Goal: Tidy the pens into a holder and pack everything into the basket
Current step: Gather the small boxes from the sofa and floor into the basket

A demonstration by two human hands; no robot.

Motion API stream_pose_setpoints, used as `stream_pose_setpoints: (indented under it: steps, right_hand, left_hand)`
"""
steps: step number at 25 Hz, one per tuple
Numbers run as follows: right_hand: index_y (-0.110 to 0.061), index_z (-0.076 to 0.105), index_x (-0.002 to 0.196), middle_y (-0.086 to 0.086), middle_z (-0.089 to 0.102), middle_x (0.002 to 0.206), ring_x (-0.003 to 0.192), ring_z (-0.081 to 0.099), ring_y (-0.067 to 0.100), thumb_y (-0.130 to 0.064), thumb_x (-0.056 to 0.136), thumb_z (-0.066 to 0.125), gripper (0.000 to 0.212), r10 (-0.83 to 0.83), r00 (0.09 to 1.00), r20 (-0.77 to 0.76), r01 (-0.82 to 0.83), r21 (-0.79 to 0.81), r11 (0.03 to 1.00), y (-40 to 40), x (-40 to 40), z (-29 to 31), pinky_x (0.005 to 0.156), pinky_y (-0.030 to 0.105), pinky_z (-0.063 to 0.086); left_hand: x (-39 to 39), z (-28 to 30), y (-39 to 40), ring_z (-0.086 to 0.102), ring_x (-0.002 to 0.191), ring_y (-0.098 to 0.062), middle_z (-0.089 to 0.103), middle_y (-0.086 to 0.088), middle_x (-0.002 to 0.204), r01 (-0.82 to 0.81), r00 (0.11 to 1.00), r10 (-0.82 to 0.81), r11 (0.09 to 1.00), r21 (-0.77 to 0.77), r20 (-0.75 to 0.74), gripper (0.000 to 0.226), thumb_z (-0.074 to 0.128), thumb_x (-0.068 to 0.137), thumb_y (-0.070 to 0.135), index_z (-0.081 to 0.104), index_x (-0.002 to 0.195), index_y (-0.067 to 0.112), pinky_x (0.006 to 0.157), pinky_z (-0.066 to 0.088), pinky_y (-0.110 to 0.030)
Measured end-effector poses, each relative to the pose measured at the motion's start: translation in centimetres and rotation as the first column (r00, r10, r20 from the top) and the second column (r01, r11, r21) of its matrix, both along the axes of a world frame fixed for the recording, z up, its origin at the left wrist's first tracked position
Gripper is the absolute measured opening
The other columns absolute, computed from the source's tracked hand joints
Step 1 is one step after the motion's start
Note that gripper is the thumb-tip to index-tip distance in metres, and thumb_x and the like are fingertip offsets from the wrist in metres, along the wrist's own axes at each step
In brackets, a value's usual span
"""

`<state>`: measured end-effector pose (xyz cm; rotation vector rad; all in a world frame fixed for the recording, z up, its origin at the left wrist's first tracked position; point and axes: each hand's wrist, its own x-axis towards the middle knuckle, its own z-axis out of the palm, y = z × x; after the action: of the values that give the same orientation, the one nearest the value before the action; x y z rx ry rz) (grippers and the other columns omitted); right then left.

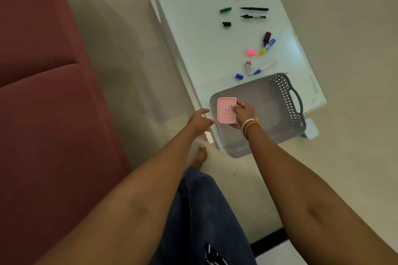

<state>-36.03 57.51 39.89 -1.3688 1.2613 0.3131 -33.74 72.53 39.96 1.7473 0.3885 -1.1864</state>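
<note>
Head view: right hand (244, 112) grips a pink holder (226, 110) by its right edge, base facing up, held over the near-left corner of the grey basket (288, 101). Left hand (199, 119) hovers just beside it, fingers loosely spread, holding nothing. Basket sits on the near end of the glass table (193, 28); pens (254, 9), markers (267, 46) and loose caps (226, 24) lie scattered beyond. Judgement: holder looks light, rigid, smooth plastic, so an edge grip suffices. Pens are thin and prone to roll; pinch mid-barrel.
</note>
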Motion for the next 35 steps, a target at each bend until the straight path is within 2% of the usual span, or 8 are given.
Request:
stream_pose_setpoints:
  steps: [4, 8, 12, 16, 21, 26, 31, 35]
  right_hand:
    - [-0.014, 0.060, 0.125, 0.018, 0.066, 0.115, 0.085, 0.063, 0.031, -0.007, 0.095, 0.039, 0.037, 0.016, 1.000, 0.010, -0.015, -0.102, 0.995, -1.3, 1.3, -5.9, 0.078, 0.049, 0.056]
    - [-0.013, 0.064, 0.121, 0.019, 0.068, 0.114, 0.096, 0.067, 0.038, -0.006, 0.092, 0.042, 0.037, 0.106, 0.993, -0.048, -0.112, -0.138, 0.984, -1.3, 1.9, -10.0, 0.084, 0.054, 0.055]
    - [-0.007, 0.058, 0.128, 0.019, 0.062, 0.126, 0.110, 0.061, 0.036, -0.004, 0.093, 0.041, 0.039, 0.183, 0.977, -0.112, -0.200, -0.170, 0.965, -1.4, 2.2, -9.7, 0.096, 0.046, 0.050]
    - [-0.004, 0.045, 0.138, 0.017, 0.047, 0.143, 0.131, 0.045, 0.033, -0.008, 0.094, 0.047, 0.044, 0.325, 0.912, -0.249, -0.381, -0.226, 0.897, -1.6, 2.5, -4.9, 0.108, 0.036, 0.035]
    - [-0.006, 0.051, 0.133, 0.015, 0.053, 0.137, 0.126, 0.051, 0.032, -0.015, 0.094, 0.050, 0.040, 0.444, 0.856, -0.265, -0.499, -0.202, 0.843, 0.3, 5.3, 2.3, 0.105, 0.037, 0.040]
    - [-0.006, 0.052, 0.130, 0.014, 0.055, 0.135, 0.124, 0.051, 0.030, -0.020, 0.093, 0.051, 0.039, 0.549, 0.799, -0.246, -0.592, -0.158, 0.790, 4.9, 9.7, 3.8, 0.108, 0.037, 0.039]
    - [-0.008, 0.058, 0.124, 0.013, 0.059, 0.129, 0.123, 0.052, 0.032, -0.021, 0.092, 0.052, 0.035, 0.630, 0.731, -0.263, -0.671, -0.103, 0.735, 11.7, 15.4, 2.3, 0.104, 0.035, 0.041]
    - [-0.011, 0.066, 0.109, 0.014, 0.066, 0.106, 0.106, 0.061, 0.036, -0.024, 0.089, 0.055, 0.026, 0.631, 0.735, -0.250, -0.662, -0.058, 0.748, 18.5, 21.8, 1.3, 0.092, 0.043, 0.051]
  left_hand:
    - [0.9, -5.6, -0.6, 0.060, 0.111, -0.031, 0.058, -0.014, 0.123, 0.000, 0.988, -0.014, 0.996, 0.090, 0.152, 0.060, 0.059, 0.090, 0.018, 0.033, 0.144, 0.022, 0.093, 0.052, -0.042]
    - [2.2, -7.9, -1.5, 0.067, 0.091, -0.027, 0.060, -0.010, 0.115, -0.064, 0.985, 0.055, 0.997, 0.049, 0.166, 0.050, 0.056, 0.092, 0.021, 0.040, 0.140, 0.023, 0.076, 0.055, -0.034]
    - [3.1, -7.0, -1.3, 0.065, 0.094, -0.024, 0.062, -0.010, 0.122, 0.039, 0.991, -0.044, 0.998, 0.038, 0.123, 0.046, 0.054, 0.094, 0.017, 0.044, 0.138, 0.020, 0.065, 0.051, -0.026]
    - [3.5, -2.5, 0.9, 0.061, 0.108, -0.027, 0.059, -0.011, 0.127, 0.120, 0.984, -0.138, 0.980, 0.157, 0.110, 0.043, 0.053, 0.094, 0.023, 0.046, 0.136, 0.018, 0.085, 0.049, -0.033]
    - [6.0, 4.2, 3.8, 0.064, 0.086, -0.024, 0.066, -0.008, 0.115, 0.172, 0.982, -0.183, 0.964, 0.201, 0.041, 0.033, 0.047, 0.095, 0.030, 0.051, 0.126, 0.018, 0.071, 0.047, -0.033]
    - [9.5, 4.9, 7.6, 0.060, 0.084, -0.023, 0.064, -0.008, 0.105, 0.170, 0.980, -0.189, 0.959, 0.226, 0.062, 0.024, 0.045, 0.096, 0.031, 0.055, 0.111, 0.015, 0.057, 0.042, -0.026]
    - [14.0, 2.4, 13.9, 0.060, 0.085, -0.029, 0.065, -0.014, 0.107, 0.041, 0.999, -0.043, 0.970, 0.241, 0.005, 0.025, 0.047, 0.094, 0.035, 0.057, 0.098, 0.013, 0.082, 0.048, -0.036]
    - [20.4, 2.2, 20.4, 0.062, 0.087, -0.029, 0.064, -0.012, 0.097, -0.125, 0.992, 0.125, 0.961, 0.247, 0.016, 0.019, 0.048, 0.092, 0.031, 0.060, 0.090, 0.016, 0.083, 0.052, -0.039]
